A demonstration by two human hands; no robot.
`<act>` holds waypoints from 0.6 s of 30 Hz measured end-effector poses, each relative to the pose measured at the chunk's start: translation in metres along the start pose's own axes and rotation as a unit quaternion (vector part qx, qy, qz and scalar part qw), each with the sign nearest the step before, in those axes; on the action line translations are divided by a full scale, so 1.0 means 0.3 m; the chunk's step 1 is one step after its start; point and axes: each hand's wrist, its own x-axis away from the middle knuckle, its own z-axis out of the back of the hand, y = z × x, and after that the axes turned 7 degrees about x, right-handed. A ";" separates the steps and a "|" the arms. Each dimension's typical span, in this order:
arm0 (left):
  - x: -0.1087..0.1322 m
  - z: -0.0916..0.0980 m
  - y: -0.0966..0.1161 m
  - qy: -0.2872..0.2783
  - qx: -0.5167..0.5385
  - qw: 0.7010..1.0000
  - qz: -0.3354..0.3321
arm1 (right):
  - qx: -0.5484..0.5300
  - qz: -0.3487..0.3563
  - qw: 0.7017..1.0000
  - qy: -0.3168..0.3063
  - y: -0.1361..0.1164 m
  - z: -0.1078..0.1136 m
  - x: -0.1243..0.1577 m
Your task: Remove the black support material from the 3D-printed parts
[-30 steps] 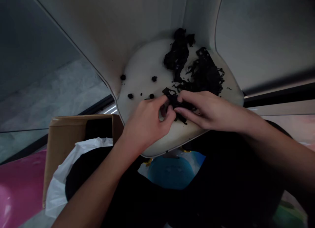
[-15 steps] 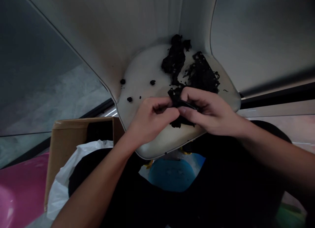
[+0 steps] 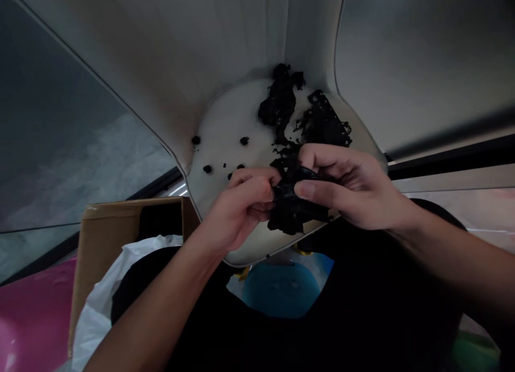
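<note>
Both hands are over a pale chair seat (image 3: 249, 114). My right hand (image 3: 354, 190) pinches a black, rubbery-looking piece with ragged edges (image 3: 287, 216) between thumb and fingers. On its left side, my left hand (image 3: 241, 206) is closed with fingers curled against the same piece. Whether the left fingers grip its edge or a small bit of it, I cannot tell. Behind the hands lie a crumpled black clump (image 3: 279, 101) and a flat black piece with frayed edges (image 3: 325, 123). Small black bits, one of them a round bit (image 3: 244, 141), are scattered to the left.
An open cardboard box (image 3: 96, 243) with a white plastic bag (image 3: 100, 307) stands at the left, beside a pink surface (image 3: 36, 313). The chair's backrest (image 3: 193, 45) rises behind the seat. Something blue (image 3: 281, 289) shows below, between my legs.
My left hand has drawn down and left, its fingers curling more. More of the black piece shows between my hands. Extra small black bits appear on the seat beside my left fingers.
</note>
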 end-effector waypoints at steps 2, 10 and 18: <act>0.000 -0.010 -0.001 0.013 0.027 1.000 0.003 | -0.002 0.005 1.000 0.000 -0.005 -0.001 -0.001; 0.011 0.021 -0.017 -0.069 0.030 0.997 -0.002 | -0.034 -0.022 0.999 -0.020 -0.034 -0.006 0.010; 0.034 0.027 -0.026 -0.058 -0.097 0.993 -0.046 | -0.012 -0.026 0.999 -0.038 -0.041 -0.006 0.019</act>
